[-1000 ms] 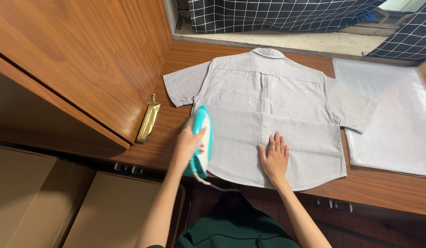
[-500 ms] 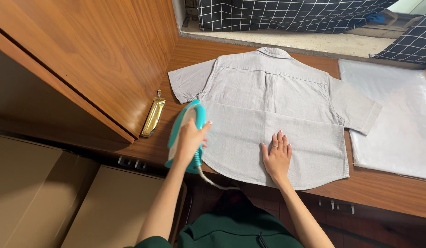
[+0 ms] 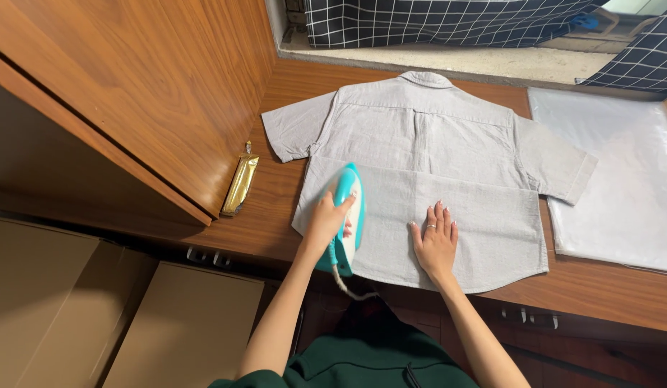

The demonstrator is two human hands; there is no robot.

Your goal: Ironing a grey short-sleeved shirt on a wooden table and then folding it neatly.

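A light grey short-sleeved shirt (image 3: 448, 151) lies spread flat, collar away from me, on a wooden counter (image 3: 599, 294). My left hand (image 3: 326, 224) grips the handle of a teal and white iron (image 3: 345, 215), which rests on the shirt's lower left part with its tip pointing away from me. A white cord (image 3: 348, 287) hangs from the iron's back over the counter's front edge. My right hand (image 3: 435, 241) lies flat with fingers spread on the shirt's lower hem, a ring on one finger, a short way right of the iron.
A white sheet (image 3: 621, 179) lies right of the shirt. An open wooden cabinet door (image 3: 132, 93) stands at the left, with a gold handle (image 3: 241, 185) beside the shirt's sleeve. Dark checked fabric (image 3: 434, 21) hangs behind. Cardboard boxes (image 3: 96, 316) sit below left.
The iron has slid from the shirt's left edge rightward and a little away from me, further onto the lower panel. My right hand has stayed pressed on the hem.
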